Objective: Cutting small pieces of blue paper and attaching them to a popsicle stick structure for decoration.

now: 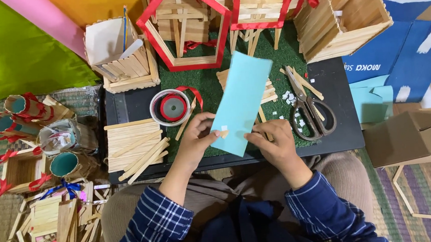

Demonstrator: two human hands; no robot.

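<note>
A light blue card strip (242,103), long, flat and smooth, is held tilted at the centre of the frame, its lower end pinched between both hands above a black mat (127,106). The left hand (196,140) is closed on the strip's lower left edge, thumb on top beside a small white square (224,128) stuck to the card; the right hand (277,143) grips the lower right corner with its fingers curled under. Since only the bottom end is held, the thin card could bend or crease, and the small square could be knocked off by the thumb; the grip looks light, so the strip might slip onto the sticks below. Just right of the strip, open metal scissors (308,109) lie on green turf (272,55) among white scraps; a sleeve could brush the blades. Left of the strip, a round clear tub (172,107) holds a red ribbon roll. Further left, flat pale wooden sticks (131,145) are laid in a loose stack on the mat. Across the top, stick-built houses are seen, one with a red hexagonal frame (185,28), and an open stick box (343,16) at the upper right. At the left edge, ribbon-trimmed tubes (22,113) and stick baskets are crowded on a woven rug. At the right, a brown cardboard box (411,136) sits beside blue paper sheets (404,50).
</note>
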